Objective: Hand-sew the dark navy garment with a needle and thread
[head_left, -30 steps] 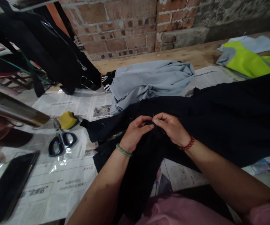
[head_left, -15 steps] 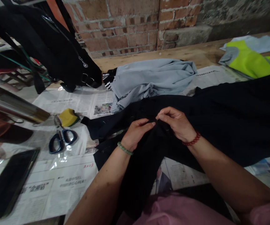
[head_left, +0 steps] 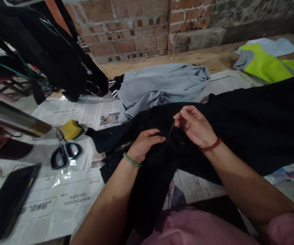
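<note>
- Lifting the bare right hand (head_left: 195, 126), wearing a bracelet of round red beads (head_left: 210, 145), up and away from the bare left hand (head_left: 143, 144), after nearly meeting it half a second earlier.
- Pinching a thin, pale strand (head_left: 172, 128) between right thumb and fingertips; now stretching in a slanting line down to the cloth, barely visible half a second ago; too fine to tell as needle or thread.
- Keeping the left hand, with its bracelet of round green beads (head_left: 132, 160), at nearly the same spot, gripping a fold of soft black cloth (head_left: 154, 166) between thumb and forefinger.
- Draping that black cloth from the left fingers down toward the lap, merging in dim light with a dark navy fabric garment (head_left: 254, 115) spread out to the right.
- Leaving in place, on printed white newspaper (head_left: 83, 194) at left, metal scissors with dark blue handles (head_left: 64, 149), a yellow sponge-like block (head_left: 71, 129) near the blades and a black rectangular phone (head_left: 10, 200).
- Likewise unmoved, beyond the work: a crumpled light-grey fabric garment (head_left: 162, 81).
</note>
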`<action>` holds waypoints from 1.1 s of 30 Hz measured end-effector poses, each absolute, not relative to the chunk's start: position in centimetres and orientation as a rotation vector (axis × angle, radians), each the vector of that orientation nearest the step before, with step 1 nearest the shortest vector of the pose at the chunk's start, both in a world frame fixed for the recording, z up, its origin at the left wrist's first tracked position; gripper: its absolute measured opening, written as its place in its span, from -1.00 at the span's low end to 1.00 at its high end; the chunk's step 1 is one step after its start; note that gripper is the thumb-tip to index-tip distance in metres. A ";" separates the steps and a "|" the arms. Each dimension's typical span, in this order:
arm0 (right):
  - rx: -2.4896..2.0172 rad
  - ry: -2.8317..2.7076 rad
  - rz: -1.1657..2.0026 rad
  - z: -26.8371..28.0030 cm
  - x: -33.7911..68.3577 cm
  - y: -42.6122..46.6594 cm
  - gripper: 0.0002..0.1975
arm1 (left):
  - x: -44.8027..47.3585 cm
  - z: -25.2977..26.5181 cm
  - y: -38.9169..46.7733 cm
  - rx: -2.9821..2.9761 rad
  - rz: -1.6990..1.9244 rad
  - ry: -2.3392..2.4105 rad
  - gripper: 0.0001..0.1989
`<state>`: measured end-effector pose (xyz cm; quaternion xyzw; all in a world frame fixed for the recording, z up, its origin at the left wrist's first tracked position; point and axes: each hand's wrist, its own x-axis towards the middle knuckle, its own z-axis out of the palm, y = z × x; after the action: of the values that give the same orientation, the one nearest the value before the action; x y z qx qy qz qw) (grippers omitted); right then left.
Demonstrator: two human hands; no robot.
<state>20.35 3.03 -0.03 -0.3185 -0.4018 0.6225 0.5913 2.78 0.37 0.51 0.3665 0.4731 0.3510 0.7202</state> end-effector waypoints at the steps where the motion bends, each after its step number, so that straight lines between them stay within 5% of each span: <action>1: -0.730 -0.970 1.454 0.4 20.5 3.0 -0.85 | 2.7 0.6 0.3 0.823 0.773 1.036 -0.86; 11: -0.675 -1.015 1.715 6.6 21.7 2.0 -0.97 | 1.7 1.9 -0.3 0.950 0.699 0.990 -0.75; 33: -0.549 -0.904 1.314 14.1 22.1 5.4 -0.89 | 0.2 4.3 -3.8 1.062 0.707 1.014 -0.63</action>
<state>22.09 5.39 14.12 -0.2431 -0.4004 0.5817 0.6650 0.23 -3.84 4.31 0.4743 0.4527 0.3158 0.6859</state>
